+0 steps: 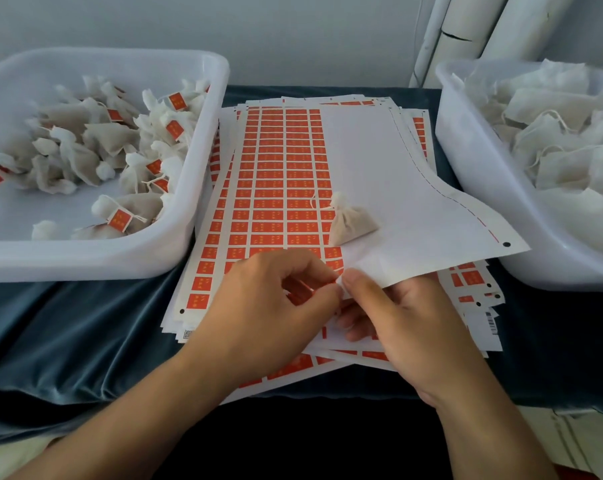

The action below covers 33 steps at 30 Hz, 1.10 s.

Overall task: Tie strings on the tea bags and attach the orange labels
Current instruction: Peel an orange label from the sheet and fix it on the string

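A stack of sheets of orange labels (pixel 276 174) lies in the middle of the table. The top sheet's bare right part (pixel 379 161) is lifted at its near edge. My right hand (pixel 400 320) holds that near edge, thumb on top and fingers under it. My left hand (pixel 272 313) pinches at an orange label at the same edge, fingertips against my right thumb. A tied tea bag (pixel 350 221) with a loose white string lies on the top sheet, beyond both hands.
A white tub (pixel 203 188) on the left holds several tied tea bags with orange labels (pixel 120 218). A white tub (pixel 473 188) on the right holds several untied tea bags (pixel 553 140). A blue cloth (pixel 85 341) covers the table. White pipes (pixel 466 36) stand behind.
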Available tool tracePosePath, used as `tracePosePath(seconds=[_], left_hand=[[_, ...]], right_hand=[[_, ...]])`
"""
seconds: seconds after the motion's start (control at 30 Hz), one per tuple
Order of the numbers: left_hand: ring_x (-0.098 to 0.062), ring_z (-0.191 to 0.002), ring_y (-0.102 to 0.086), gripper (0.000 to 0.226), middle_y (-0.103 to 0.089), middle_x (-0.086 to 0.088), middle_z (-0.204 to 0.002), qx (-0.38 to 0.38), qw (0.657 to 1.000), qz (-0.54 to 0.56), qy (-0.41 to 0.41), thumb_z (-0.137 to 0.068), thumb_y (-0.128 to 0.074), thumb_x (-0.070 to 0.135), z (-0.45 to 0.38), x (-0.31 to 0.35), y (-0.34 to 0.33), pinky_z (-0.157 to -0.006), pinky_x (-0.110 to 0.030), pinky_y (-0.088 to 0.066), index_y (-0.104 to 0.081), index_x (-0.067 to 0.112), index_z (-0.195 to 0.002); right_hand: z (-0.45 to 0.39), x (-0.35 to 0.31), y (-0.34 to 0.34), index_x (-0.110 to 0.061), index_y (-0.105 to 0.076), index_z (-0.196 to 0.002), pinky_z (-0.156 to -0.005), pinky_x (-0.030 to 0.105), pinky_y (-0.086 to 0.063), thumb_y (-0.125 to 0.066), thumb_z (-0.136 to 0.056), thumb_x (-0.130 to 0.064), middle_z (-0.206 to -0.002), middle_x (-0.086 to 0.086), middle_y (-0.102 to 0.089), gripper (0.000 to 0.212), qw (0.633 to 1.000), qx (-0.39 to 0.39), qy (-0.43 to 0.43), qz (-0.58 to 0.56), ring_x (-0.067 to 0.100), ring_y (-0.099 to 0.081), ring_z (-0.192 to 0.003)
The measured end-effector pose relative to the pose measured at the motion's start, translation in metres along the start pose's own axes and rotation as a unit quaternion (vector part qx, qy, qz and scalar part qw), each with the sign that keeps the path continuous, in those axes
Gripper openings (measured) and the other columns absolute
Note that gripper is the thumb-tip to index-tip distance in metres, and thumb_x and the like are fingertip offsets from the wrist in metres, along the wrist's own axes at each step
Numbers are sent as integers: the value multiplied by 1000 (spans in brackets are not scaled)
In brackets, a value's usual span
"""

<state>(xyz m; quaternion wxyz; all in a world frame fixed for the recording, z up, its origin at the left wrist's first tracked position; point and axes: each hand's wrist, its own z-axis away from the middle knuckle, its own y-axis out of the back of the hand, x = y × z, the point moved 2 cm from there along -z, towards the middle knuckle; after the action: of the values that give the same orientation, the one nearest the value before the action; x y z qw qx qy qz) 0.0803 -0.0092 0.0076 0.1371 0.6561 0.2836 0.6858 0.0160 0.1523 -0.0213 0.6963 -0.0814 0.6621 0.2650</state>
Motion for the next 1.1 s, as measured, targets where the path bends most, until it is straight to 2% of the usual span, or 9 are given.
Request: tracePosePath(seconds=[0.1, 0.2, 0.3, 0.43, 0.6, 0.77, 0.97, 1.1], left_hand=[[6, -84, -67, 10, -71, 26, -82, 11, 1000, -19, -6, -92, -68, 36, 1, 0, -1, -69, -4, -49, -75, 35, -84], [1, -83, -68, 9, -70, 21, -82, 31, 996, -71, -51, -88, -69, 42, 4, 1, 1, -69, -18, -57, -74, 35, -89], [-2, -82, -67, 22, -68, 20, -84, 51, 990, -103, -83, -85, -70, 53, 8, 1, 2, -68, -24, -59, -73, 33, -95], [-4, -74, -65, 30, -65, 16, -81, 66, 979, -150, -120, -88, -62, 55, 8, 4, 0, -62, -29, -58, -74, 28, -90], [-4, -76, -67, 16, -68, 17, -80, 40, 988, -114, -99, -88, -70, 44, 6, 4, 0, -65, -25, -59, -77, 30, -88], [0, -79, -68, 14, -69, 20, -79, 30, 992, -98, -76, -88, -69, 44, 6, 3, 0, -67, -20, -58, -78, 34, -88], [2, -81, -69, 9, -71, 22, -80, -9, 999, -40, -25, -88, -70, 40, 1, -1, 3, -72, -14, -56, -75, 34, -83], [0, -76, -69, 10, -72, 20, -78, -27, 1000, -7, 5, -89, -70, 38, -2, -5, 6, -70, -13, -56, -73, 33, -81]], right_hand=[[0, 0, 1, -23, -70, -103, -71, 39, -63, -61, -98, -40, -80, -2, -76, 20, 1000, -6, -2, 2, 17, -75, -69], [0, -1, 1, -24, -70, -101, -69, 39, -62, -60, -100, -38, -79, -4, -76, 17, 1000, -7, 0, 1, 17, -75, -68], [1, -2, 1, -24, -69, -96, -68, 38, -59, -59, -100, -37, -75, -2, -75, 17, 1000, -8, -2, 7, 16, -74, -65], [1, -4, 0, -24, -69, -93, -68, 34, -57, -57, -99, -39, -72, -4, -75, 20, 1000, -14, 2, 27, 14, -74, -63], [1, -3, 3, -22, -69, -103, -66, 29, -60, -56, -95, -44, -76, -9, -75, 27, 999, -20, -6, 47, 12, -74, -65], [2, -4, 4, -23, -70, -106, -62, 21, -58, -57, -96, -43, -78, -14, -75, 26, 998, -23, -8, 54, 9, -74, -66], [3, -5, 5, -25, -70, -104, -69, 36, -63, -58, -98, -42, -75, -7, -75, 22, 998, -22, -12, 52, 14, -75, -66], [3, -6, 6, -26, -69, -101, -70, 38, -64, -58, -99, -41, -75, -4, -76, 19, 998, -23, -16, 53, 15, -75, -66]])
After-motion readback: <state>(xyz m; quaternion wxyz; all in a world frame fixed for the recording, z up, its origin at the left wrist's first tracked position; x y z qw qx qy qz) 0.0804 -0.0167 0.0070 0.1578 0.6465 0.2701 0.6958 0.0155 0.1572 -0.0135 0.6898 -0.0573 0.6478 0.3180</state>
